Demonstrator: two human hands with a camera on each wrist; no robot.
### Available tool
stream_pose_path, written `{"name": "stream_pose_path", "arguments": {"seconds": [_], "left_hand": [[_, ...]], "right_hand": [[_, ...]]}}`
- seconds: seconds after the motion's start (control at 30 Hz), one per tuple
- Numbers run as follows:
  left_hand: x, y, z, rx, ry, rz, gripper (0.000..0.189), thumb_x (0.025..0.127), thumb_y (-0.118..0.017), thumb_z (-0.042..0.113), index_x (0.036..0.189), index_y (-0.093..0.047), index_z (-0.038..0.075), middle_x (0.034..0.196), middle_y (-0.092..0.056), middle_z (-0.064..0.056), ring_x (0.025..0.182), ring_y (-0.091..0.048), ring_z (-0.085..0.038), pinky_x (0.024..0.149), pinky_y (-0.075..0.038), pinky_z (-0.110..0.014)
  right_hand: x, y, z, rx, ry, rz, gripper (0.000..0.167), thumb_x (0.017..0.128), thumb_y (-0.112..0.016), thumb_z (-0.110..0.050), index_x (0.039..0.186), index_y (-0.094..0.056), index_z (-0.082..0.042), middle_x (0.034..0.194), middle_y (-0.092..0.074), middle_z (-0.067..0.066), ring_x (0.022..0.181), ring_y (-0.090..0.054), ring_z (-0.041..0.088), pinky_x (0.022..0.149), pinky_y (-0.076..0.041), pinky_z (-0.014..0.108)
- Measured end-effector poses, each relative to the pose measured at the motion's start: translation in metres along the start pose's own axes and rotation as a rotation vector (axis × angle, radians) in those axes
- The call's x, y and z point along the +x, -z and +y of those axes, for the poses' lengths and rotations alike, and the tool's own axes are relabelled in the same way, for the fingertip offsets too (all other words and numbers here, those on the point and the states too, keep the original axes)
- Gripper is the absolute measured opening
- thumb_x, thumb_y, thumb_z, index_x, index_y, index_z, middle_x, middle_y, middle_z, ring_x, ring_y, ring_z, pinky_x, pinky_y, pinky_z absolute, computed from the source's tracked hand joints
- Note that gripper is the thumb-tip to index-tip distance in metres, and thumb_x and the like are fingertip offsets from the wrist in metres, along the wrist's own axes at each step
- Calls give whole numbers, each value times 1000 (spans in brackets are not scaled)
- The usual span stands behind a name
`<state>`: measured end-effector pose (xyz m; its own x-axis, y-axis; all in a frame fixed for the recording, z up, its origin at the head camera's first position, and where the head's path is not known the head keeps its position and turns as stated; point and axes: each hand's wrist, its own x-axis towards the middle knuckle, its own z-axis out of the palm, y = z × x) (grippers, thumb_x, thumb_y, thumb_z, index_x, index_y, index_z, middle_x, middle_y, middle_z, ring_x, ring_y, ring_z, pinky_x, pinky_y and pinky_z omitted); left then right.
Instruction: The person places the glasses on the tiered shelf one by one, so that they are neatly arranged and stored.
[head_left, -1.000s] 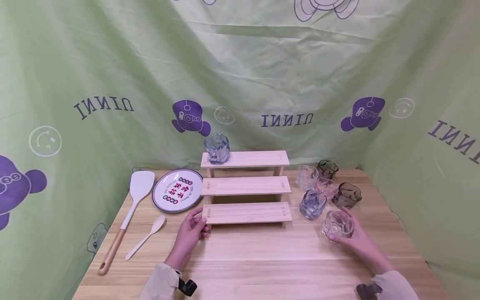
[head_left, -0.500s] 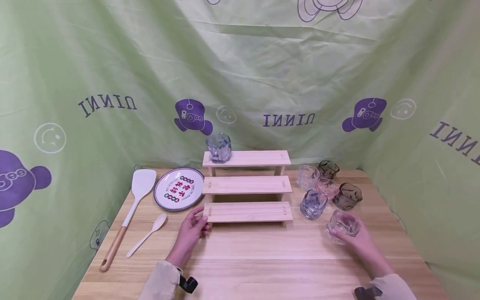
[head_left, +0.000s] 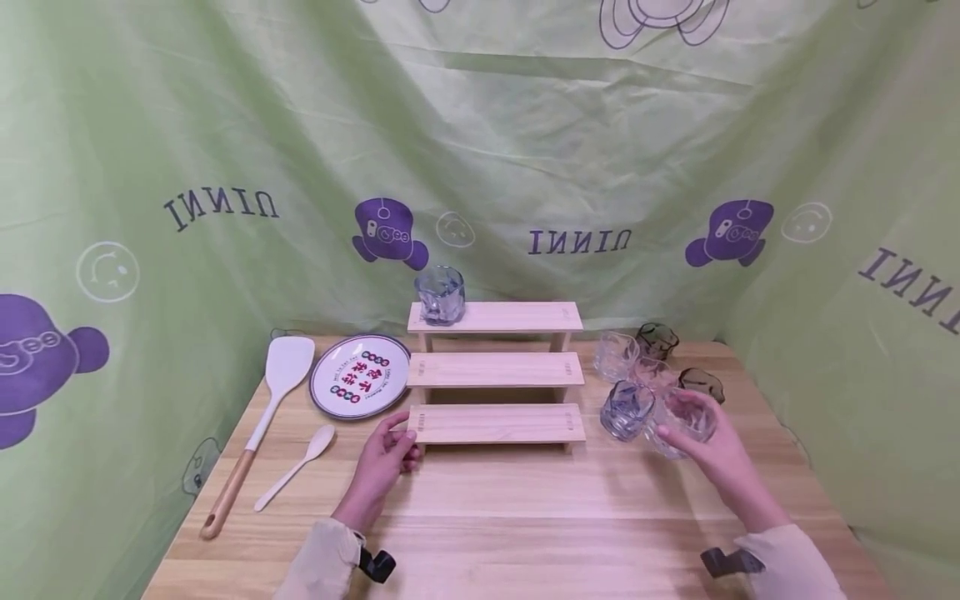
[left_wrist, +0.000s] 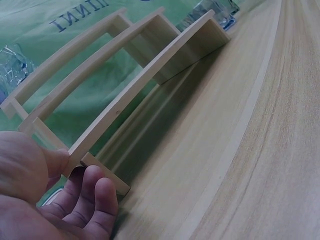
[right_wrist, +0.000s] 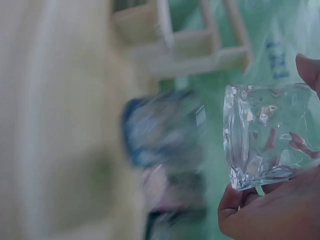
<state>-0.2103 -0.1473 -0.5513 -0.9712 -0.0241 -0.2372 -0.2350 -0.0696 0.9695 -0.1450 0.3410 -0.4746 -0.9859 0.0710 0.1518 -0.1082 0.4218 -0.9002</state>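
Note:
A three-step wooden shelf [head_left: 498,423] stands mid-table, and my left hand [head_left: 381,467] grips the left end of its lowest step. The left wrist view shows the thumb on top and the curled fingers [left_wrist: 105,195] below the board. My right hand [head_left: 712,446] holds a clear wavy glass [right_wrist: 270,135] between thumb and fingers, raised over the table. Just left of it stands a blue glass [head_left: 627,410]. Behind are a pink glass [head_left: 652,373], another clear glass [head_left: 616,356] and two dark glasses [head_left: 657,340]. A blue-grey glass [head_left: 441,296] sits on the top step's left end.
Left of the shelf lies a white plate [head_left: 322,379] with red and green print. Farther left are a white spatula [head_left: 262,425] with a wooden handle and a small pale spoon [head_left: 300,465]. A green printed curtain [head_left: 480,167] hangs behind the wooden table [head_left: 525,533].
My right hand first shifted slightly right with the clear glass, then lifted it up and away from me, now overlapping the dark glass. The left hand keeps its grip on the shelf.

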Motion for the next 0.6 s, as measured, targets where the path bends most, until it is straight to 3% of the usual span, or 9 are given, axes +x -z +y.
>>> {"name": "stream_pose_path", "arguments": {"seconds": [0.17, 0.33, 0.43, 0.6], "left_hand": [[0, 0, 0, -22, -5, 19, 43, 102, -59, 4, 144, -49, 7, 108, -62, -17, 86, -65, -25, 73, -63, -31], [0, -2, 1, -48, -22, 30, 44, 101, -59, 1, 144, -50, 3, 108, -61, -17, 85, -67, -25, 76, -64, -32], [0, -5, 1, -64, -35, 30, 44, 101, -59, 1, 145, -51, 1, 108, -61, -17, 84, -67, -24, 77, -64, -33], [-5, -5, -4, -68, -50, 45, 44, 102, -58, 0, 145, -50, -1, 106, -61, -18, 83, -66, -23, 75, -64, -33]], "right_hand": [[38, -17, -44, 22, 61, -47, 74, 92, -78, -19, 150, -36, -2, 143, -49, 16, 123, -49, 16, 99, -45, 12], [88, -46, -92, 101, 82, -121, 78, 87, -84, -25, 148, -40, -8, 142, -50, 9, 126, -50, 25, 108, -47, 33], [120, -71, -116, 182, 96, -162, 79, 83, -87, -26, 146, -43, -10, 139, -52, 8, 124, -52, 28, 108, -48, 43], [163, -130, -140, 207, 102, -195, 85, 76, -91, -33, 143, -46, -9, 136, -55, 8, 121, -53, 28, 106, -50, 43]]}}
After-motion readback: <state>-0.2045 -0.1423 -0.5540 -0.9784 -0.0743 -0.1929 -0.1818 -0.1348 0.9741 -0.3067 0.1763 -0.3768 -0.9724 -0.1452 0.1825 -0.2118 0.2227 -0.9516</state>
